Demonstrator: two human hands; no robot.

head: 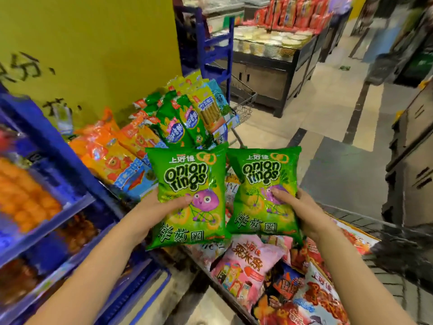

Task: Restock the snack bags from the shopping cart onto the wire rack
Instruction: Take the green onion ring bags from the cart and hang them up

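Observation:
I hold two green onion-ring snack bags upright above the shopping cart. My left hand grips the left bag at its lower left, thumb across the front. My right hand grips the right bag at its lower right, thumb on the front. The two bags touch side by side. Below them the cart holds a pink bag and several red and orange bags. A blue rack stands at the left.
Orange, green and yellow snack bags are stacked on the blue rack against a yellow pillar. Orange packs fill the lower left shelves. Another wire cart stands beyond. Display counters line the tiled aisle on the right.

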